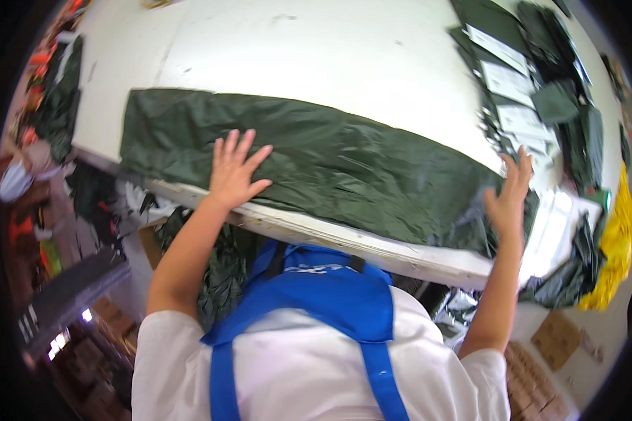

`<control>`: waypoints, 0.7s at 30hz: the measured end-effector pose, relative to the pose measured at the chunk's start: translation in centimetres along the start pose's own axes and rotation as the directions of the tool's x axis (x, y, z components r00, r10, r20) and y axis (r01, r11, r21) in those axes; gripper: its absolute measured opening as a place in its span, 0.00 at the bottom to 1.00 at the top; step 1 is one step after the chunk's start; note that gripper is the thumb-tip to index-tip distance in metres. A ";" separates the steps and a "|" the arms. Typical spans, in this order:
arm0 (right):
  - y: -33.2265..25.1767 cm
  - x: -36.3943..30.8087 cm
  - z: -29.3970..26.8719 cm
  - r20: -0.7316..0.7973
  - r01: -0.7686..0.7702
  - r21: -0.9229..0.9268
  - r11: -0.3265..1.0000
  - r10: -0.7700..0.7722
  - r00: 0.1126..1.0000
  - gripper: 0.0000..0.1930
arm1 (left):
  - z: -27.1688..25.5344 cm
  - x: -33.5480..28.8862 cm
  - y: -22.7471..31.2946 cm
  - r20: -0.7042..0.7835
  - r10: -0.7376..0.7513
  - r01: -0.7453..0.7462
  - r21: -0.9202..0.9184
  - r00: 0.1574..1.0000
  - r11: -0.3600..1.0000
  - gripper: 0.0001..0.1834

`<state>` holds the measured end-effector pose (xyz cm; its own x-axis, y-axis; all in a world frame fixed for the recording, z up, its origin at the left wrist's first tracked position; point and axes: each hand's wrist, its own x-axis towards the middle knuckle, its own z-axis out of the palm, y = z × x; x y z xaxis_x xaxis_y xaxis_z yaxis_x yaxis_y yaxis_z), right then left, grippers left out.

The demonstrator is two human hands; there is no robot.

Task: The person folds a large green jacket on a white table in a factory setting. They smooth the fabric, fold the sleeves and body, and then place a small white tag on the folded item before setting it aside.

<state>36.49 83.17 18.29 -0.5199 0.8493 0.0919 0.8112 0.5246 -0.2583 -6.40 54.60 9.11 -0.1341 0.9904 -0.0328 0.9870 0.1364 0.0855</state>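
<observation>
A long folded piece of dark green, shiny waterproof fabric (330, 158) lies along the near edge of the white table, its surface creased. My left hand (237, 170) rests on it left of the middle, palm down with the fingers spread. At the fabric's right end is my right hand (510, 193), its fingers apart and slightly curled, with nothing seen between them. Whether the right hand touches the fabric or hovers over it, I cannot tell. Below the right hand, the fabric's end looks bunched, with a greyish sheen.
Dark green folded packs with white paper sheets (507, 83) lie at the table's (295, 56) far right. Yellow fabric (613, 245) hangs beyond the right side. Cardboard boxes (556, 340) stand at lower right. Dark green material (221, 274) hangs below the table edge.
</observation>
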 end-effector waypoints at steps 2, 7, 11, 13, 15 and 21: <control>-10.9 -2.4 2.4 0.081 0.171 0.212 0.962 -0.192 0.978 0.34 | -0.2 0.0 0.1 0.023 -0.015 0.015 -0.020 1.000 1.000 0.40; -18.3 -7.0 13.2 0.307 0.277 0.015 0.961 -0.268 0.913 0.34 | 0.0 -2.6 -3.8 0.005 -0.156 0.156 -0.071 0.988 0.985 0.35; -18.2 -7.2 13.5 0.293 0.342 -0.013 0.940 -0.323 0.900 0.34 | 2.7 -10.5 -12.7 -0.057 -0.570 0.570 -0.012 0.820 0.822 0.31; -18.5 -7.2 13.5 0.315 0.353 -0.036 0.935 -0.325 0.892 0.33 | 2.4 -11.8 -16.3 -0.040 -0.727 0.728 0.041 0.685 0.684 0.32; -18.5 -7.2 13.7 0.322 0.357 -0.072 0.931 -0.317 0.892 0.33 | 1.3 -11.2 -19.4 -0.027 -0.920 0.920 -0.036 0.390 0.391 0.33; -18.8 -7.0 13.2 0.333 0.360 -0.067 0.930 -0.320 0.887 0.32 | 1.0 -11.7 -22.5 0.086 -0.996 0.717 -0.694 -0.006 -0.064 0.48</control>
<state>21.32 66.51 9.78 -0.8096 0.5659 -0.1563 0.5854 0.7980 -0.1430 -26.94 39.94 6.55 -0.9748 -0.1440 -0.1702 -0.2214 0.7164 0.6617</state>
